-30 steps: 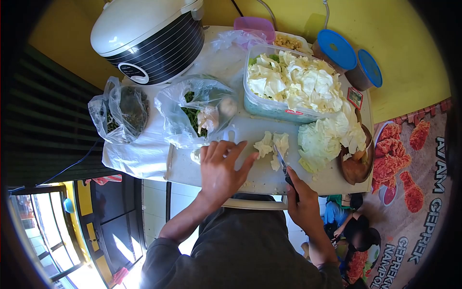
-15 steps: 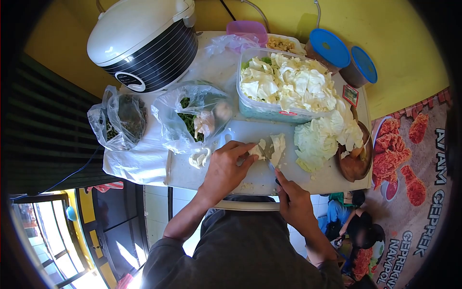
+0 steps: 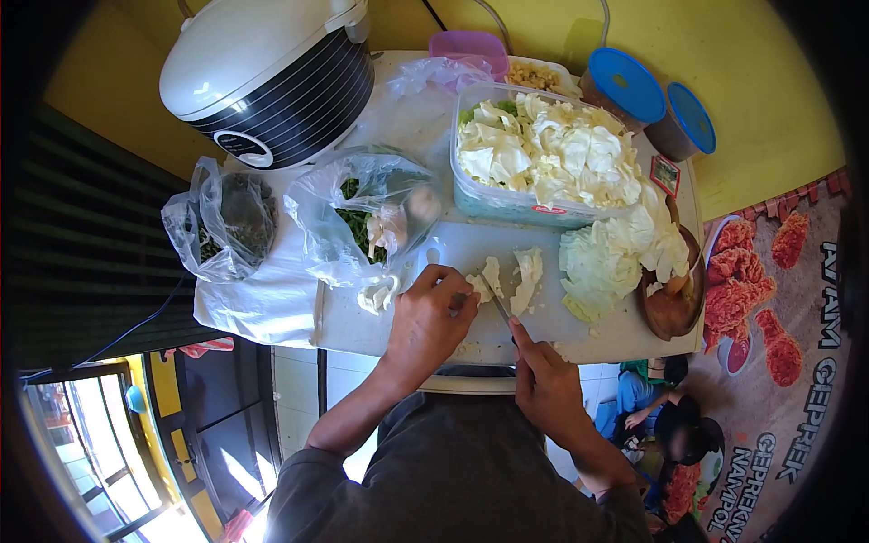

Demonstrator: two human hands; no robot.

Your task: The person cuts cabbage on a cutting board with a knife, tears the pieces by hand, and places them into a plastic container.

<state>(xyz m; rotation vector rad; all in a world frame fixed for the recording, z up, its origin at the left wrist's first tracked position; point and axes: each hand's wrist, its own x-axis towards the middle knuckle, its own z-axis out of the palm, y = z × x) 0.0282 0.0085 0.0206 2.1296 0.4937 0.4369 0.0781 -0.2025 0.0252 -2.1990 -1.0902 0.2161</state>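
– Wrapped round the black handle of the knife (image 3: 499, 306), firmly by the look of things: gripped by the right hand (image 3: 550, 385) just off the near side of the cutting board (image 3: 480, 244).

– And with the left hand (image 3: 430, 317)?

– Fingers bunched low over the board's left part, close against the left cabbage piece (image 3: 490, 271). Pinching or merely steadying? Cannot tell from this angle.

– Where to look for the blade?

– Slanted across the board, tip right beside that same piece. Lying on the board's middle, to the right: another cabbage piece (image 3: 528, 281), apart from both hands.

– Busy with which step, then?

– Cutting loose cabbage on the board, judging by blade and fingers.

– Calling for what next?

– Probably for fingertips tucked back, the piece kept flat, and a short, controlled stroke.

– Any room for moving?

– Tight past the board's far edge: blocked by the tub (image 3: 493, 201) of leaves. Hemmed in at the board's right by the cabbage head (image 3: 597, 271), with the brown bowl (image 3: 674, 317) farther out. Crowded beyond the board's far left corner by the plastic bag (image 3: 312, 217). Better to use the board's near right part, bare but for crumbs, or the bare table (image 3: 339, 326) left of the board. Mind the table's rim, running close along the board's near edge.
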